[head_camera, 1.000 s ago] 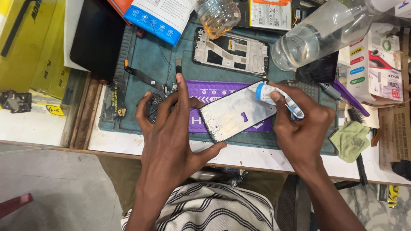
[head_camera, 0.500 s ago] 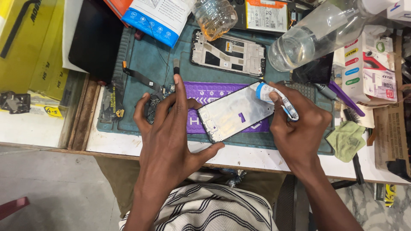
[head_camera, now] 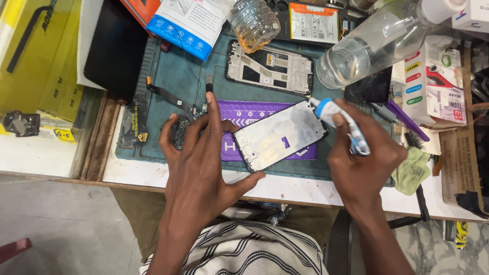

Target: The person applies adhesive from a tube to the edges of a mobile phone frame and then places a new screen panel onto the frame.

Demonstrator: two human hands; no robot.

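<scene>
A silver phone display panel [head_camera: 279,135] lies tilted, back side up, on a purple mat [head_camera: 239,113] over a teal work mat [head_camera: 175,76]. My left hand [head_camera: 201,153] rests spread on the mat, thumb and fingertips steadying the panel's left end. My right hand [head_camera: 362,155] grips a small white and blue glue tube [head_camera: 340,122], its tip at the panel's upper right corner. A black phone frame [head_camera: 270,68] lies farther back on the teal mat.
A clear plastic bottle [head_camera: 374,43] lies at the back right and a cut bottle of yellowish liquid [head_camera: 253,23] at the back. Small boxes [head_camera: 433,81], a purple tool [head_camera: 402,116] and a green cloth [head_camera: 411,170] sit right. Flex cables [head_camera: 163,94] and yellow packaging [head_camera: 38,56] lie left.
My right hand has shifted the tube slightly along the panel's upper right corner. My left hand has stayed spread on the panel's left end.
</scene>
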